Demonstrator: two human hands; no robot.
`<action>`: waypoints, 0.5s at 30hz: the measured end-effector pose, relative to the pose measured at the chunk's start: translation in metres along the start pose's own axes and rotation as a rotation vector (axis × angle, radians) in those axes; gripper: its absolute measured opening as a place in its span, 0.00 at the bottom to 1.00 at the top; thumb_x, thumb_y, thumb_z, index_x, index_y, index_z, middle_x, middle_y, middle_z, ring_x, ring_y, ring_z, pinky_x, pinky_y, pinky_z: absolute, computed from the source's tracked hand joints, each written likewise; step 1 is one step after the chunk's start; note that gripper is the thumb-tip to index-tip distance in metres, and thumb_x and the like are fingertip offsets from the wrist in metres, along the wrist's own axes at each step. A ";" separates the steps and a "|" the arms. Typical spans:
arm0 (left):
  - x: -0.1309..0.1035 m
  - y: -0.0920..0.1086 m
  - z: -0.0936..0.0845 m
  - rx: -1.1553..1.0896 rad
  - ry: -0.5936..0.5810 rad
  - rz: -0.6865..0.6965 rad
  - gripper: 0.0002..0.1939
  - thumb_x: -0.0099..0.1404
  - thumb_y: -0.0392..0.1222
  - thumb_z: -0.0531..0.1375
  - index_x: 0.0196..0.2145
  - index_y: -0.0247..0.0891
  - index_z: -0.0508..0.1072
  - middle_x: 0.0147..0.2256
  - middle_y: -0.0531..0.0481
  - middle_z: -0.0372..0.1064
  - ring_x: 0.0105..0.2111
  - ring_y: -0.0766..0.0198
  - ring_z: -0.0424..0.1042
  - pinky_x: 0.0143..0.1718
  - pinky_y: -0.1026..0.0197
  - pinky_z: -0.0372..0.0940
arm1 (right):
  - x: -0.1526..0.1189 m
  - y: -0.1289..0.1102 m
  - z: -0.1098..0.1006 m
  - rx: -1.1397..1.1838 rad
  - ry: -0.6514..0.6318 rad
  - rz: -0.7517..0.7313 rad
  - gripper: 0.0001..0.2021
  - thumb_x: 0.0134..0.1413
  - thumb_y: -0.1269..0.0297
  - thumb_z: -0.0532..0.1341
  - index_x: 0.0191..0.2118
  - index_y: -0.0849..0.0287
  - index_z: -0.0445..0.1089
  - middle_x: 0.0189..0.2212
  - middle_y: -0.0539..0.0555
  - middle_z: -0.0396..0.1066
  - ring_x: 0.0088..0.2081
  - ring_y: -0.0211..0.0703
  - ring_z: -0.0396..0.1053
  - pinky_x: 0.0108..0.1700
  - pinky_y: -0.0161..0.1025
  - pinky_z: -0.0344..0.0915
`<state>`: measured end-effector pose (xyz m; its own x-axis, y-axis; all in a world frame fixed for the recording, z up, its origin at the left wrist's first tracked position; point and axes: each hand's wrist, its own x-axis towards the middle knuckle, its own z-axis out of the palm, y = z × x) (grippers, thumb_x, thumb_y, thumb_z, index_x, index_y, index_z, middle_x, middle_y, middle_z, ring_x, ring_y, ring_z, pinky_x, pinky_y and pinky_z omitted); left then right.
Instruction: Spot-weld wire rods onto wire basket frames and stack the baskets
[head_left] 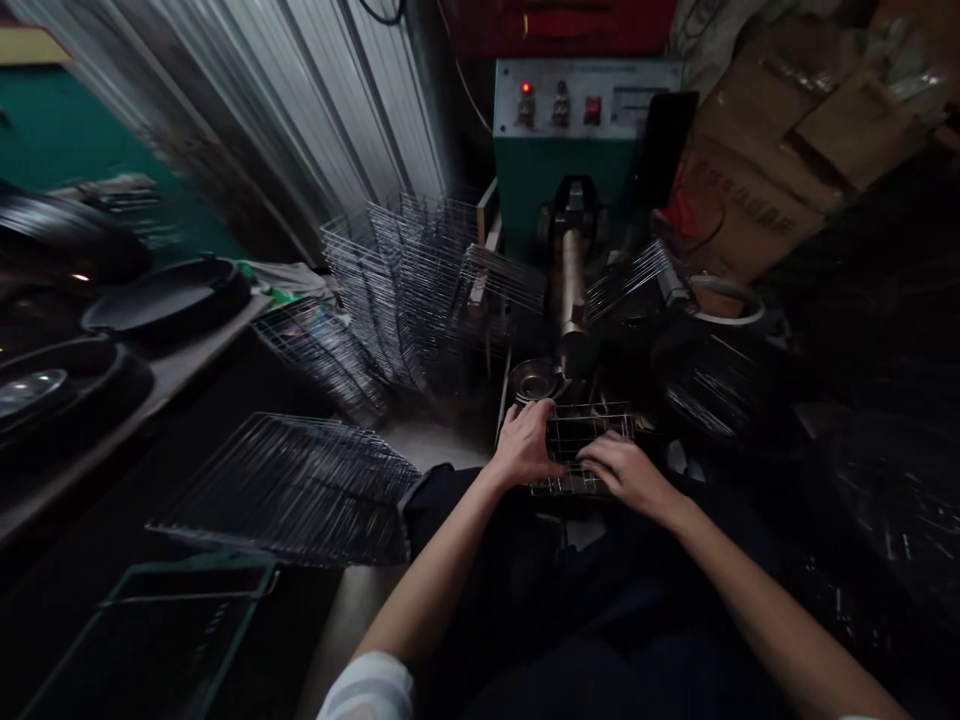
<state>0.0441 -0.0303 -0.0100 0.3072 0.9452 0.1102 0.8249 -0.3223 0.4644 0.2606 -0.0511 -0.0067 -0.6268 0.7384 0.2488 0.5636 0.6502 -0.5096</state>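
Note:
A small wire grid [581, 430] lies low in front of me, just below the front of a green spot-welding machine [574, 290]. My left hand [525, 447] grips its left side, fingers at the far edge and thumb toward the near one. Over the grid's right part, my right hand [621, 470] is closed with bent fingers against the wires; whether a loose wire is between them is too dark to tell. A round metal dish-like part [535, 380] sits just beyond my left fingertips, under the machine's thick electrode arm [573, 285].
Stacked wire grids [405, 290] stand at the left of the machine, and another grid stack [292, 490] lies nearer. Loose wires [637, 275] rest right of the electrode arm. Black round pans [169, 300] sit on a left shelf. Cardboard boxes [772, 190] are at the back right.

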 end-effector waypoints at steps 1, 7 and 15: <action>0.001 0.001 -0.001 0.004 0.022 0.013 0.51 0.41 0.52 0.72 0.60 0.42 0.55 0.58 0.44 0.65 0.60 0.50 0.64 0.67 0.47 0.46 | 0.002 0.004 0.004 -0.089 -0.002 -0.012 0.10 0.69 0.67 0.55 0.45 0.59 0.74 0.38 0.57 0.74 0.43 0.51 0.67 0.46 0.46 0.63; 0.011 0.001 -0.010 0.017 0.116 0.033 0.48 0.42 0.51 0.71 0.58 0.40 0.56 0.56 0.45 0.67 0.59 0.49 0.64 0.67 0.45 0.44 | 0.010 0.008 0.009 -0.437 0.008 -0.065 0.16 0.68 0.75 0.54 0.58 0.63 0.68 0.50 0.60 0.73 0.51 0.55 0.64 0.54 0.55 0.54; 0.014 -0.001 -0.018 -0.003 0.201 0.040 0.46 0.43 0.52 0.70 0.57 0.41 0.56 0.55 0.44 0.68 0.57 0.48 0.66 0.67 0.43 0.45 | 0.009 0.011 0.014 -0.468 0.139 -0.121 0.22 0.63 0.81 0.55 0.60 0.61 0.68 0.53 0.58 0.73 0.52 0.52 0.66 0.52 0.52 0.53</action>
<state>0.0389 -0.0164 0.0071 0.2383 0.9230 0.3020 0.8126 -0.3598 0.4585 0.2535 -0.0397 -0.0218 -0.6430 0.6487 0.4071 0.6921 0.7198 -0.0540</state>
